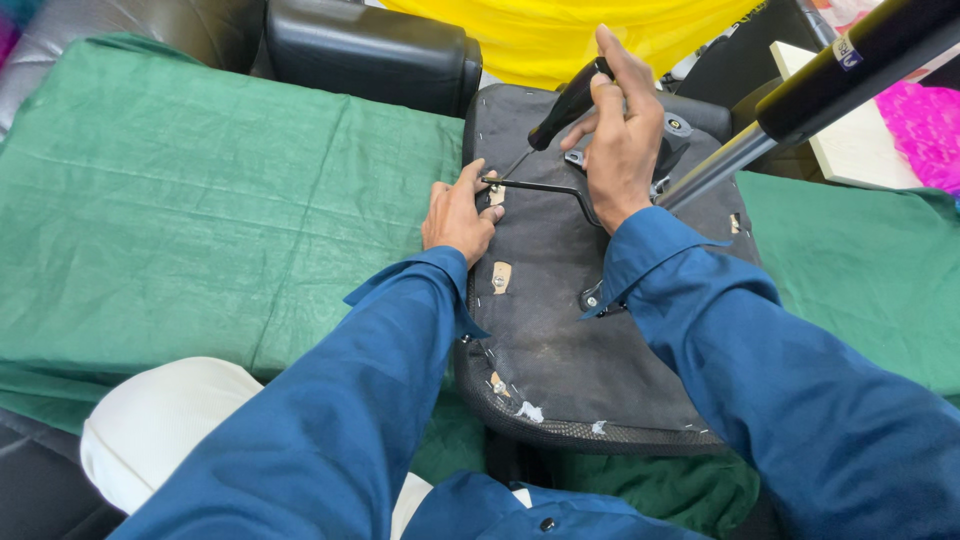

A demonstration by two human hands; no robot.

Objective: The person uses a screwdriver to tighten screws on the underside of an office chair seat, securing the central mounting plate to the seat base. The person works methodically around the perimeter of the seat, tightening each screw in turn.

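Upturned chair seat (570, 330) flat on green-clothed table (200, 220), right hand (622, 140) closed round screwdriver (565, 105), left hand (460, 215) pinching bent rod (540, 188) steady at bracket.

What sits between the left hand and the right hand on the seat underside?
In the head view, a thin black metal rod spans from the left hand to the right hand, above the black seat underside; the screwdriver tip comes down there too.

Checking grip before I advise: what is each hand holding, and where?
Right hand grips the screwdriver by its black handle. Left hand pinches the metal bracket rod at its end.
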